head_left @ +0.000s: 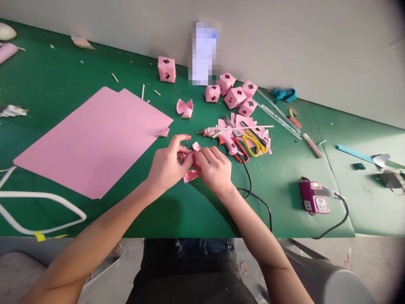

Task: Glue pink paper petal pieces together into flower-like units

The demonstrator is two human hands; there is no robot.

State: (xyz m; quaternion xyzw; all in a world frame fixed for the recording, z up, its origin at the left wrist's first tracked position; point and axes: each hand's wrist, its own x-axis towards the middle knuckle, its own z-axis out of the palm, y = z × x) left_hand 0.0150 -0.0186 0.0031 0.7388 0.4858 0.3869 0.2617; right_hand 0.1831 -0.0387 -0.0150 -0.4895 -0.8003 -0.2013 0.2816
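Observation:
My left hand [166,164] and my right hand [213,168] meet over the green table [57,80], both pinching a small folded pink paper piece [190,175] between the fingertips. Part of that paper sticks out above the fingers and part below. A large pink paper sheet [95,137] lies flat just left of my left hand. Right of my hands lies a pink glue gun [225,137] with a black cord, beside yellow-handled scissors [254,144] and red-handled scissors [241,152] on pink scraps.
Several finished pink paper cubes [234,96] stand near the back wall, one more cube [166,69] apart to the left. A folded pink piece [185,107] lies behind my hands. Clear rulers [278,114], a purple power socket [313,198], a white cord [41,196] and small sticks lie around.

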